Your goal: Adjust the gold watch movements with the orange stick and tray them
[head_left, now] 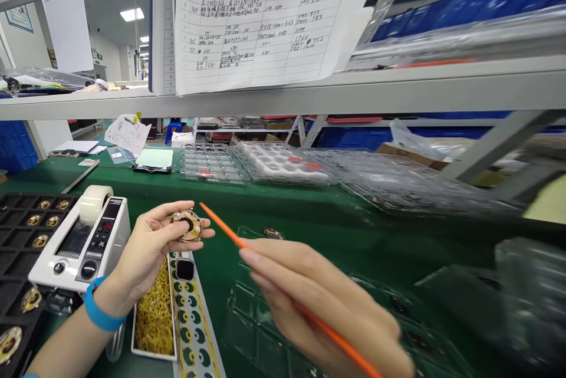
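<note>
My left hand (pixel 152 233) pinches a round gold-coloured part with a black centre (pixel 193 232), perhaps a watch movement, between thumb and fingers. A blue band (pixel 101 307) circles that wrist. In my right hand (pixel 318 295) is a thin orange stick (pixel 223 227), its pointed tip just right of the gold part and apart from it. Below my left hand lie a white box of small yellow rings (pixel 154 313) and a strip sheet with dark and yellow round shapes (pixel 194 325). A small black square piece (pixel 184 269) rests on the sheet's upper end.
A white tape dispenser (pixel 91 236) stands left, beside a black compartment tray (pixel 17 248) with several gold parts. Clear plastic trays (pixel 260 307) lie under and beyond my right hand. More trays (pixel 283 163) line the back. A metal shelf bar (pixel 283 98) with handwritten sheets crosses above.
</note>
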Tool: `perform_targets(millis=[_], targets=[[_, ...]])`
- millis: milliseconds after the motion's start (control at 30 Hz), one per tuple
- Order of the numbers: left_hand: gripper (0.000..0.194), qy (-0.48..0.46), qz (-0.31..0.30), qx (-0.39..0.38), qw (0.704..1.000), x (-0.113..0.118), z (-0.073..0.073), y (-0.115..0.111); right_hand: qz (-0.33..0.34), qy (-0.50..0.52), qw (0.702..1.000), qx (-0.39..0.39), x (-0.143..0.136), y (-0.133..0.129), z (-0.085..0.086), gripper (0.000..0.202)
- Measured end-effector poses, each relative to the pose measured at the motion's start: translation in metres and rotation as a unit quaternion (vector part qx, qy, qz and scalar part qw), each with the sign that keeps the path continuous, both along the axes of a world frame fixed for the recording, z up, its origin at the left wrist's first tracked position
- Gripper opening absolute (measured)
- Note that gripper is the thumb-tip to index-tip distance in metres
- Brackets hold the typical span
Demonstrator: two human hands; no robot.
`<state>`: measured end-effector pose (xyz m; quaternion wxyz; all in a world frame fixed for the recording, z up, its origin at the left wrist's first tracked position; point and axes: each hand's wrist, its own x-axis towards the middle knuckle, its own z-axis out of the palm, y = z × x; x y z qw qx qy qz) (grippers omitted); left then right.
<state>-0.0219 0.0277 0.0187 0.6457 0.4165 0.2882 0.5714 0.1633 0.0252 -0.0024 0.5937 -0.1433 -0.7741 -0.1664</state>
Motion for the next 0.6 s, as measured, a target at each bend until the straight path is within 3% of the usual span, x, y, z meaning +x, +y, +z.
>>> perform_targets(millis=[100, 233, 600], targets=[[0.03, 0.0, -0.014, -0.027, 1.0, 0.0, 0.001, -0.001, -0.012, 0.103, 0.994, -0.03, 0.004, -0.002, 0.001, 0.05], [0.04, 0.027, 0.003, -0.021, 0.999, 0.005, 0.004, -0.008, -0.007, 0.146, 0.987, -0.073, 0.005, 0.002, 0.001, 0.053], [0.018, 0.122, 0.078, 0.067, 0.987, 0.012, 0.0, -0.013, -0.001, 0.127, 0.985, -0.113, -0.001, -0.002, 0.0, 0.046]])
